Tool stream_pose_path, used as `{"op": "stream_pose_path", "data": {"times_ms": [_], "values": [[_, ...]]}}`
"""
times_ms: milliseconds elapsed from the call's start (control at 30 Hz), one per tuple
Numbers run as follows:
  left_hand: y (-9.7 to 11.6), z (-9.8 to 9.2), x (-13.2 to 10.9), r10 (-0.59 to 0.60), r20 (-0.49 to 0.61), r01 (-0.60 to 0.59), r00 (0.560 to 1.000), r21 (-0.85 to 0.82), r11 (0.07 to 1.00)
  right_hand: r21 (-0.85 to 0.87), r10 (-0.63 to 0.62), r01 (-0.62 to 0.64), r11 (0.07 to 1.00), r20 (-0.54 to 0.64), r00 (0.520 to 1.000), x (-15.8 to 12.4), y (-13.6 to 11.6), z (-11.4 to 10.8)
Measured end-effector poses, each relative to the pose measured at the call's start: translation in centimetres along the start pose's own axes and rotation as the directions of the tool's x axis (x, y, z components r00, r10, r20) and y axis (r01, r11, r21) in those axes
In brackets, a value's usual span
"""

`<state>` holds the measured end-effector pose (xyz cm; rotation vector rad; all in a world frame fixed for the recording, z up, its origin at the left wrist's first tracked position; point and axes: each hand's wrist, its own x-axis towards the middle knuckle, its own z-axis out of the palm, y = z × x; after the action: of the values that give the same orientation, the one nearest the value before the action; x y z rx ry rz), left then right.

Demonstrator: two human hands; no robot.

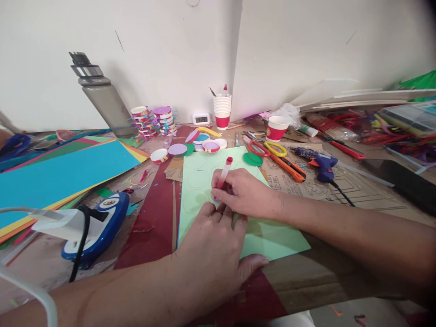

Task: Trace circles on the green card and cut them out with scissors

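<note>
A light green sheet of paper (192, 218) lies on the table in front of me, with several drawn circle outlines on it. My right hand (243, 193) is closed around a pen (225, 173) with a red end and a pale barrel, its lower tip hidden behind the fingers. My left hand (218, 236) rests on the sheet with its fingers spread and thumb out to the right. Its fingertips reach under the right hand, so whatever lies beneath them is mostly hidden. A green paper disc (252, 159) sits at the sheet's upper right edge.
Scissors (260, 149), an orange cutter (289, 169) and a blue glue gun (323, 167) lie to the right. Coloured sheets (68, 177) and a blue power strip (116, 222) are at left. Behind stand a bottle (105, 104), stacked cup rings (165, 120) and paper cups (222, 111).
</note>
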<state>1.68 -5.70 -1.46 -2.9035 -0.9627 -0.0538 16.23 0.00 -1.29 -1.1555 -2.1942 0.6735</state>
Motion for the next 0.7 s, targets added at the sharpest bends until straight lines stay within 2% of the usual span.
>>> {"op": "stream_pose_path", "data": {"times_ms": [233,433,700], "values": [[-0.1,-0.1,0.1,-0.001,0.026,0.001,1.000,-0.003,1.000,0.060,0.024,-0.023,0.998,-0.011,1.000,0.0,-0.1,-0.3],[-0.3,0.0,0.0,0.024,0.022,-0.025,0.999,0.014,1.000,0.073,0.104,-0.092,0.993,-0.175,0.979,-0.8,0.3,-1.4],[-0.8,-1.2,0.4,0.016,0.081,-0.011,0.997,-0.061,0.998,0.272,0.211,-0.166,0.948,-0.142,0.967,-1.7,1.5,-0.9]]}}
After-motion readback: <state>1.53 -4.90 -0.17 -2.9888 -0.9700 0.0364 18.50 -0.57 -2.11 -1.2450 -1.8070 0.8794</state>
